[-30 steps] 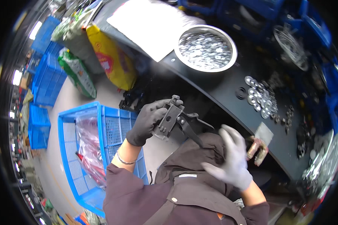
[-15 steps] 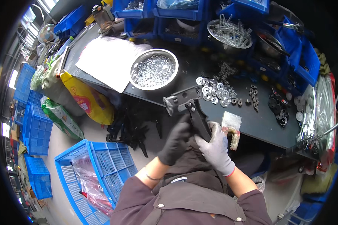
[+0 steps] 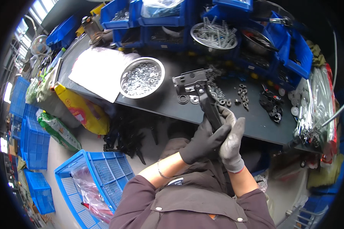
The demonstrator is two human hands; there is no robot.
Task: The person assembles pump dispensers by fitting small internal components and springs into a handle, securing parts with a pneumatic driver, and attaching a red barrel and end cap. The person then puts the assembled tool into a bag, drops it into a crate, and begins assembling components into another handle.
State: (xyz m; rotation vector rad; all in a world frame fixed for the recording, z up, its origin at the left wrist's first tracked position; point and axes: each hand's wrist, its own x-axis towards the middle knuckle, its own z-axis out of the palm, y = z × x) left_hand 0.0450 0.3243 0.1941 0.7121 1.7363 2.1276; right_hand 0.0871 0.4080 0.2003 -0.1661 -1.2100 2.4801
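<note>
My left hand [image 3: 204,140], in a dark glove, is wrapped round the lower part of a black handled tool part [image 3: 209,107] with a bracket-like metal head. The head tilts up and left, above the front part of the bench. My right hand [image 3: 232,143], in a light grey glove, presses against the handle from the right, its fingers partly behind it. The gloves hide the handle's lower end. Behind the head lie round metal washers [image 3: 183,99], partly covered by it, and small springs [image 3: 218,91].
A steel bowl of nuts [image 3: 156,86] stands left on the dark bench [image 3: 160,108], beside a white sheet [image 3: 93,70]. Farther back are a bowl of springs [image 3: 214,36] and blue bins [image 3: 162,19]. Black parts [image 3: 271,103] lie right. A blue crate [image 3: 111,171] stands lower left.
The tool part has moved up and right over the bench, now covering some washers. My right hand has turned, its fingers pointing up along the handle. The whole view has shifted slightly.
</note>
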